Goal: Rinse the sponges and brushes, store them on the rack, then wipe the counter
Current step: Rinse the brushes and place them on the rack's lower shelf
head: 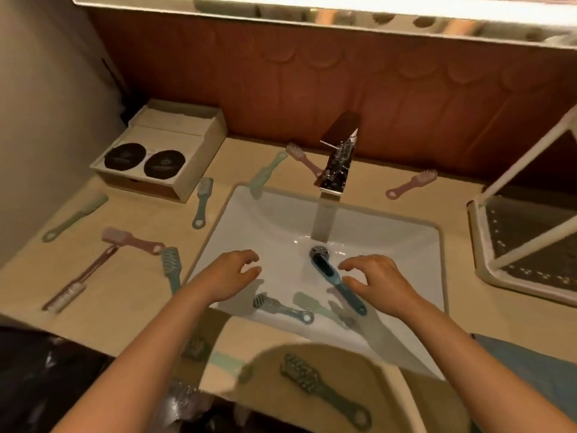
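Both my hands hover over the white sink (pixel 249 214), fingers apart and holding nothing. My left hand (pixel 231 276) is over the basin's left part. My right hand (pixel 379 282) is just right of a blue brush (pixel 338 284) that lies by the drain. A grey-blue brush (pixel 281 307) and a pale green brush (pixel 318 309) lie at the basin's near side. Water runs from the chrome tap (pixel 337 160). Several more pink, green and blue brushes lie on the beige counter (pixel 131 295). The white rack (pixel 527 245) stands at the right.
An open white box (pixel 162 151) with two dark round lids sits at the back left of the counter. A dark green brush (pixel 324 390) lies on the counter's near edge. A mirror runs along the top above the red-brown wall.
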The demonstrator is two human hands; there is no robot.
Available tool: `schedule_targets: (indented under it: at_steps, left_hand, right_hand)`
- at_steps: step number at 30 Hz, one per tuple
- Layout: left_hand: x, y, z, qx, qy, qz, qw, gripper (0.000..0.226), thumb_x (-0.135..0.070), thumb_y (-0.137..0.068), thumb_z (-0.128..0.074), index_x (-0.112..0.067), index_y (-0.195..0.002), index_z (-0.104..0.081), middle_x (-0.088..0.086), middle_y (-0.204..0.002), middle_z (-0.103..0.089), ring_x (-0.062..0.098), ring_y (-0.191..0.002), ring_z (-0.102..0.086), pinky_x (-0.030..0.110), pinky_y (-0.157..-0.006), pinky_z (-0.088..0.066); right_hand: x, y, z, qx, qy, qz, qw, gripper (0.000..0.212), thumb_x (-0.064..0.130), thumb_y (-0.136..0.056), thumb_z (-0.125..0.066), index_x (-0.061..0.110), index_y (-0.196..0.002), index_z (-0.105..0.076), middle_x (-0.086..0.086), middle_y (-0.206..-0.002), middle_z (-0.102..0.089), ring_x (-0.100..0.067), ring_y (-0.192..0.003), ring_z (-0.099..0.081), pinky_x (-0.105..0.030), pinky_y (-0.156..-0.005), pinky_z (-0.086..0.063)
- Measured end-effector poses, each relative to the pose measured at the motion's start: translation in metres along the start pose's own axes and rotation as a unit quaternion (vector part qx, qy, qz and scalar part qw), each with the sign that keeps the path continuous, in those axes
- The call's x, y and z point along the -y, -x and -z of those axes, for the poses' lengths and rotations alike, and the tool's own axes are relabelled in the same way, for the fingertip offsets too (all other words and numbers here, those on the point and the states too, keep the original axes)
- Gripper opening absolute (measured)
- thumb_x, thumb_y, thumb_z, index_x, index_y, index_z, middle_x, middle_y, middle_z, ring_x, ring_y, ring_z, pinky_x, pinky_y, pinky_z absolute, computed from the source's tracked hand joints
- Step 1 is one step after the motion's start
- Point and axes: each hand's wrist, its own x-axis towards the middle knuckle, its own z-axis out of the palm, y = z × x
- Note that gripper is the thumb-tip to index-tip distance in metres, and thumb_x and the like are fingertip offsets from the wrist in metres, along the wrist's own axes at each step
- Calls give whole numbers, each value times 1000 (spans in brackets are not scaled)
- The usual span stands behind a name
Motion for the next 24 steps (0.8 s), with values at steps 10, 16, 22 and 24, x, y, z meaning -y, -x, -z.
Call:
schedule_targets:
  at_steps: [10, 16, 22, 24]
  left_hand:
    - [96, 43, -24, -82, -9, 62, 995, 45, -39, -87, -58, -15, -125, -51, 3, -133, -48, 24, -124, -41, 35, -100, -34]
    - [116, 69, -28, -79, -4, 17, 997, 74, -74, -66, -43, -22, -118, -54, -8, -117, -45, 13, -111, -39, 31, -93, -37]
    - [136, 91, -31, -60, -49, -40, 996, 76, -77, -52, -49, -32, -113, -50, -17, -110, -36, 4, -103, -31, 24, -86, -29]
    - [144, 93, -35, -55, -68, -59, 994, 70, -70, -55, -60, -29, -111, -52, -17, -110, -34, 4, -104, -31, 23, -84, -25]
  right_hand:
    - [54, 1, -76, 174, -58, -24, 983, 45, 56, -79, -59, 33, -117, -57, 9, -113, -63, -11, -98, -55, -30, -88, -46]
    - [67, 11, -89, 231, -12, -18, 973, 70, 67, -68, -62, 39, -129, -44, 14, -123, -54, -8, -103, -48, -25, -94, -39]
    - [69, 24, -96, 263, 13, -1, 965, 73, 65, -67, -66, 33, -129, -43, 9, -127, -51, -13, -112, -48, -30, -95, -37]
    - [71, 25, -97, 259, -20, -25, 965, 73, 61, -67, -68, 34, -130, -42, 12, -124, -50, -10, -104, -49, -27, -92, -40]
